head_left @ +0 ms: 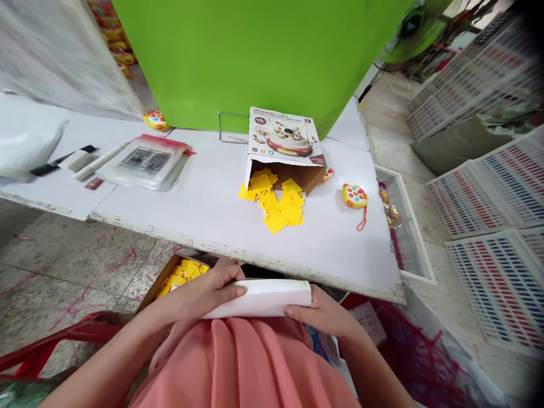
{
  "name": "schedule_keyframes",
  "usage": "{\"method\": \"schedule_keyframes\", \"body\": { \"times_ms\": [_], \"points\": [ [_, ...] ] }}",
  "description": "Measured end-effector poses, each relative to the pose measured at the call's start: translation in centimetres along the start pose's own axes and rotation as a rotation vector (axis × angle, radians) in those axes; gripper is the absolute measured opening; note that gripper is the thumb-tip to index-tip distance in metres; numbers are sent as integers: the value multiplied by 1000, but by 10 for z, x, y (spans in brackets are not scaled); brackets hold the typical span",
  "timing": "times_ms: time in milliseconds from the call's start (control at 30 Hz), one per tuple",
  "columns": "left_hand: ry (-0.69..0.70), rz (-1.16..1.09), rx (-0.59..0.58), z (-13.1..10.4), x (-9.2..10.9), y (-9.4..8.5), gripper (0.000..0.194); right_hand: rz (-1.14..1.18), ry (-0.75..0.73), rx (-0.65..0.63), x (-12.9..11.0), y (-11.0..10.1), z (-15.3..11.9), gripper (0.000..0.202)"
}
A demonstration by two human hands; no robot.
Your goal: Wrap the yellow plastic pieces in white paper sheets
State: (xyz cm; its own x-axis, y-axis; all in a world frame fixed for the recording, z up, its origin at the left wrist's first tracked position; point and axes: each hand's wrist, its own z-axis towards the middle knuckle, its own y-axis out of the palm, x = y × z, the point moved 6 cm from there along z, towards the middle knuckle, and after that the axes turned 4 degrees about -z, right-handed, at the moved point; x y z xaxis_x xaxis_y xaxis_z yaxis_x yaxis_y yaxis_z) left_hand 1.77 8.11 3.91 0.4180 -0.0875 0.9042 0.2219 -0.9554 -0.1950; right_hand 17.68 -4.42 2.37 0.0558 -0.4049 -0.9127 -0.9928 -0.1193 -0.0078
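Note:
A white folded sheet or roll (pixel 267 297) lies across my lap at the table's front edge. My left hand (pixel 219 289) grips its left end, thumb on top. At its right end my right hand (pixel 321 311) is closed round it. On the white table (pixel 204 209) beyond, an open printed box (pixel 283 136) lies with its mouth facing me. Yellow pieces (pixel 278 207) spill out of the box in a loose pile. To the right sits a yellow toy with coloured dots (pixel 355 195) and a red cord.
A green panel (pixel 255 56) stands behind the box. Stacked plastic bags (pixel 147 161), a marker and a cutter-like tool lie at left. A carton of yellow pieces (pixel 182 275) is below the edge; white crates (pixel 501 283) and a fan (pixel 410 28) are at right.

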Motion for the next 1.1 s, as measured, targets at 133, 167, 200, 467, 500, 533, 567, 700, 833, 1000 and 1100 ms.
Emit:
{"method": "schedule_keyframes", "body": {
  "times_ms": [133, 167, 200, 467, 500, 533, 567, 700, 833, 1000, 1100],
  "points": [
    [6, -80, 40, 6, -7, 4, 20, 33, 15, 4, 8, 3, 2, 39],
    [11, -65, 65, 7, -8, 5, 20, 45, 9, 4, 10, 3, 2, 39],
    [28, -32, 102, 8, -8, 6, 22, 60, 3, 1, 12, 3, 3, 39],
    [336, 343, 264, 8, 4, 15, 27, 161, 21, 105, 25, -1, 4, 36],
    [343, 366, 264, 8, 5, 17, 28, 160, 24, 107, 25, 0, 4, 37],
    [343, 383, 266, 8, 6, 17, 29, 161, 27, 105, 25, 1, 4, 38],
    [336, 395, 264, 8, 7, 18, 29, 166, 32, 99, 24, 3, 4, 40],
    [278, 386, 226, 7, 11, 24, 28, 197, 52, 96, 22, 9, 2, 42],
    [214, 343, 241, 5, 8, 28, 27, 202, 59, 127, 24, 10, 1, 40],
    [201, 341, 263, 7, 2, 30, 27, 250, 23, 224, 28, 2, 1, 27],
    [197, 325, 292, 9, 2, 27, 25, 297, -37, 346, 25, -9, -1, 23]
  ]
}}
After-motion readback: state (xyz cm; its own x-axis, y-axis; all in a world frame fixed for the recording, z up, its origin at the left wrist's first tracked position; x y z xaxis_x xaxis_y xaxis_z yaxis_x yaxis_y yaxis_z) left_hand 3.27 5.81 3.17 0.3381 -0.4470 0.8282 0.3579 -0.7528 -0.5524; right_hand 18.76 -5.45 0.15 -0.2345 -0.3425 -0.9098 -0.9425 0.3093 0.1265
